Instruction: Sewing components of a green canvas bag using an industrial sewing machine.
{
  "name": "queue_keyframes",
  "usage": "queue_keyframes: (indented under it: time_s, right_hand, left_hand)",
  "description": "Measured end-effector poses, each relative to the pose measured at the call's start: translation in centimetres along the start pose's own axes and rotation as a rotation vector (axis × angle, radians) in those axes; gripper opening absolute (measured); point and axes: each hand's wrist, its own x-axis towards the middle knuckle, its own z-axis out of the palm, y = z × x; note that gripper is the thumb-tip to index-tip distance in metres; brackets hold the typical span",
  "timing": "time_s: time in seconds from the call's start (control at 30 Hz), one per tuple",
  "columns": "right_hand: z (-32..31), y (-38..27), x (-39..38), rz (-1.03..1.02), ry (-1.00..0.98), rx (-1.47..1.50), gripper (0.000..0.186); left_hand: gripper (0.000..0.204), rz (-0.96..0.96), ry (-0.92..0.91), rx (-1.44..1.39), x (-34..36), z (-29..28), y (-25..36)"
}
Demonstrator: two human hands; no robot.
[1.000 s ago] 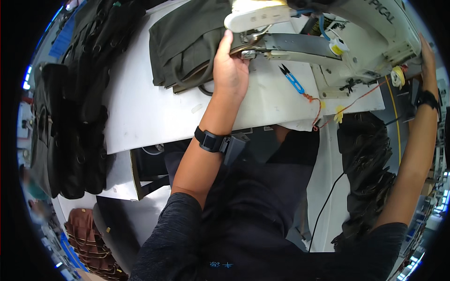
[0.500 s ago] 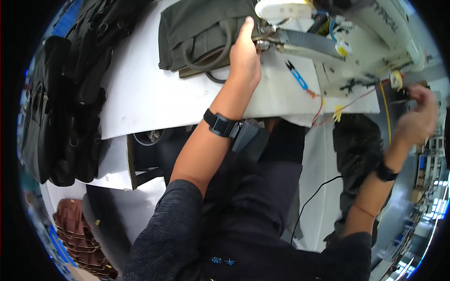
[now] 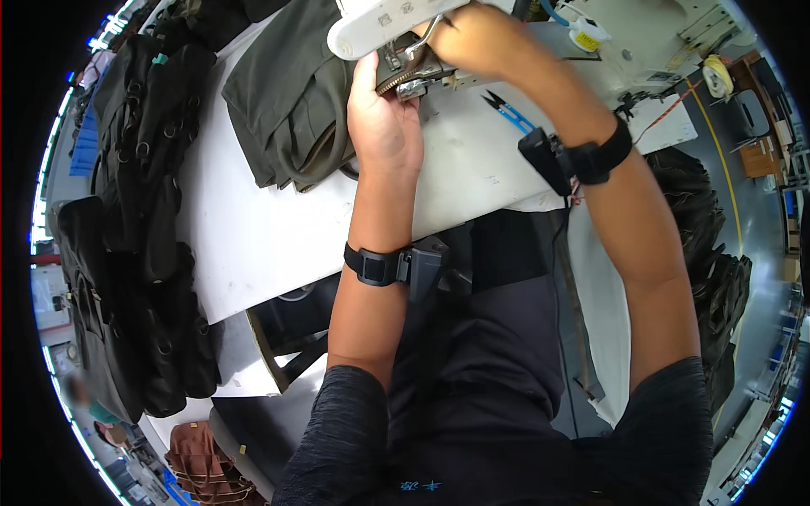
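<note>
The left thumb lies extended against a dark olive zip-top bag [image 3: 283, 80], near the curved brass-toned zipper [image 3: 395, 83]; the other fingers of the left hand [image 3: 386, 131] are out of sight at the bag's edge, so their grip cannot be told. Fingertips of the right hand [image 3: 481, 40] disappear behind the white head of an industrial sewing machine [image 3: 384, 24], close to a bent metal lever [image 3: 430, 35]; whether they pinch anything cannot be told. The bag rests on a white worktable [image 3: 253, 244], its zippered edge at the machine's metal work point. With both hands crowded there, a finger could be caught if the machine ran, and the bulky body could drag the edge askew if the left hand's support slackened. The left forearm rises nearly straight, wrist in line, inner side up; the right reaches across from the lower right, elbow bent, back of the hand uppermost. Both wear black wrist straps with boxy devices. Beneath the right forearm, blue thread snips [image 3: 513, 116] lie on the tabletop, points toward the machine's work point. Farther out, black bags [image 3: 139, 295] hang at left, above brown ones [image 3: 207, 460].
</note>
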Motion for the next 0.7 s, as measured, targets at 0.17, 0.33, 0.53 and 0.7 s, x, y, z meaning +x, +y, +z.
queue_keyframes:
  time_s: [0.17,0.33,0.53,0.7]
  right_hand:
    - [-0.5,-1.3,0.1,0.126,0.140,0.380,0.038]
    - [0.8,-1.6,-0.2,0.023,0.329,0.238,0.026]
    - [0.4,-1.6,-1.5,0.199,0.278,0.294,0.021]
    - [2.3,0.4,-0.4,-0.181,0.238,-0.201,0.019]
  left_hand:
    - [0.030,-0.004,-0.068,-0.039,0.3,-1.2,0.0]
    - [0.038,0.003,-0.044,-0.016,0.7,-1.1,0.0]
    - [0.036,0.000,-0.128,-0.025,0.5,-1.3,0.1]
    - [0.038,0.013,-0.163,-0.058,1.6,-2.5,-0.6]
